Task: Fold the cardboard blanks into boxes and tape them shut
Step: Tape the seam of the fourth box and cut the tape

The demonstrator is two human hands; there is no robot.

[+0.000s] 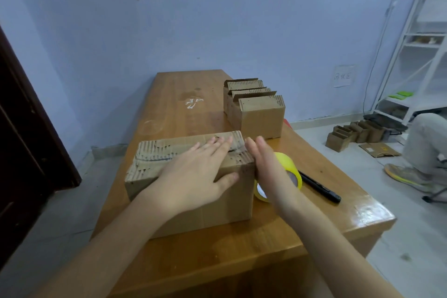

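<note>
Risk: top flaps spring up if the left hand [193, 172] lifts off before tape goes on; seam looks unsealed, hard to be sure.
Risk, second: box [193, 191] slides on the glossy table [242, 256] under a sideways push.
Grip: left palm flat on the top, fingers straight; right hand [268, 169] flat against the box's right end, holding nothing.
Tape roll [292, 172]: yellow, just behind the right hand.
Box: brown, corrugated edges ragged, near table front.
</note>
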